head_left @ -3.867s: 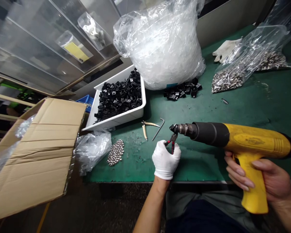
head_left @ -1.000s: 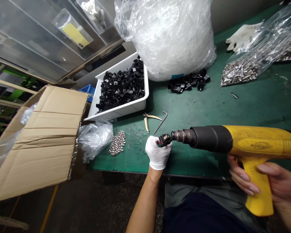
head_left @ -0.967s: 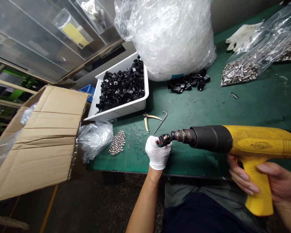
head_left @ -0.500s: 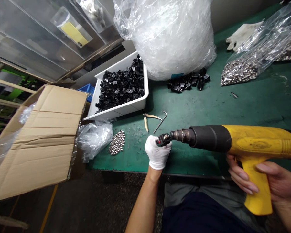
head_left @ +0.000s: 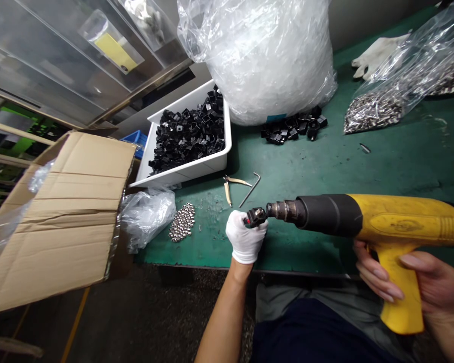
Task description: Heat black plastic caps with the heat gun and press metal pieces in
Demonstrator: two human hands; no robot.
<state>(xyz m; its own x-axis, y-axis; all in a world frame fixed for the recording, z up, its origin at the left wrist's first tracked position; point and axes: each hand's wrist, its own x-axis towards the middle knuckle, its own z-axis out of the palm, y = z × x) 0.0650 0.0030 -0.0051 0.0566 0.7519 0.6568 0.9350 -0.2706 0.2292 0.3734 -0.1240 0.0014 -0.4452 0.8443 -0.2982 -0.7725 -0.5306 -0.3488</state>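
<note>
at the far left, a cardboard box (head_left: 60,212) leans open, with a crumpled plastic bag (head_left: 147,219) just beside it. next comes a white tub (head_left: 185,174) heaped with black square plastic pieces (head_left: 187,133), and behind it sits a large clear bag (head_left: 265,60). a loose steel ball patch (head_left: 181,223) lies on the green bench (head_left: 325,166), near small tan-handled snips (head_left: 227,190) and an allen key (head_left: 250,190).

the gloved left hand (head_left: 245,239) has its grip pressed together, pinching a small black piece (head_left: 256,217) — red handles show at its edge, though the fingers hide most of the tool. that piece sits right at the metal nozzle (head_left: 285,210) of a yellow heat gun (head_left: 397,227), held in the bare right hand (head_left: 404,282), whose grip wraps its handle.

as for what's done and left — the tub looks full, a smaller black pile (head_left: 291,132) sits apart on the bench, and a bag of screws (head_left: 374,111) lies at the right, but nothing shows a finished batch.
</note>
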